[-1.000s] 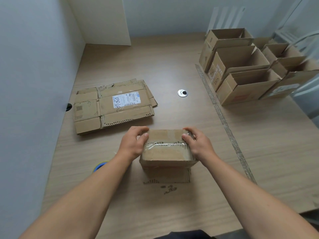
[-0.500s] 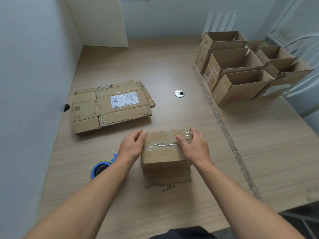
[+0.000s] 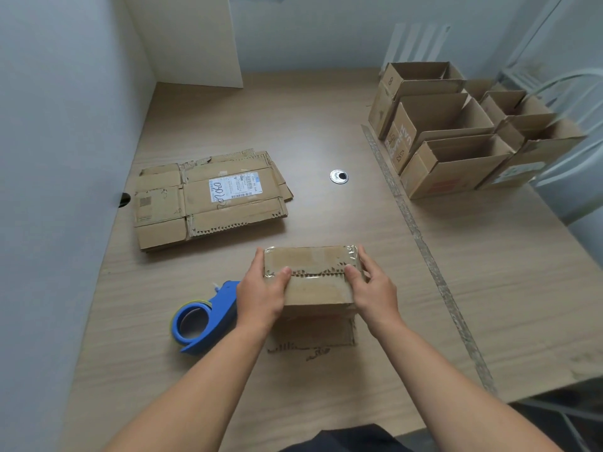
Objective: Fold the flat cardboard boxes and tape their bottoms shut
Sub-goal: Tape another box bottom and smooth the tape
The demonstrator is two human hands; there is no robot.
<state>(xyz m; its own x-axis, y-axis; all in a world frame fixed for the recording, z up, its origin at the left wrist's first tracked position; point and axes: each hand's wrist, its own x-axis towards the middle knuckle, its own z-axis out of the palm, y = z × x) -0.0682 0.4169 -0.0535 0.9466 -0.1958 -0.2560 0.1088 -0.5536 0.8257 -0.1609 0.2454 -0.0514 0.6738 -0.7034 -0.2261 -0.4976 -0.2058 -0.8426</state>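
Observation:
A small cardboard box (image 3: 311, 261) stands bottom-up on the table in front of me, with clear tape across the seam of its closed flaps. My left hand (image 3: 262, 293) grips its left end, thumb on the taped seam. My right hand (image 3: 373, 290) grips the right end, thumb on the seam too. One loose flap lies flat on the table toward me. A blue tape dispenser (image 3: 204, 316) lies just left of my left hand. A stack of flat cardboard boxes (image 3: 208, 199) lies at the left.
Several folded open boxes (image 3: 453, 151) stand in rows at the far right, next to white chair frames. A round metal cable grommet (image 3: 338, 176) sits mid-table. A tape strip (image 3: 421, 243) runs along the table. Walls close the left and far sides.
Both thumbs have slid along the taped seam and the hands have settled at the box's ends. The view has dropped, so the blue dispenser shows fully.

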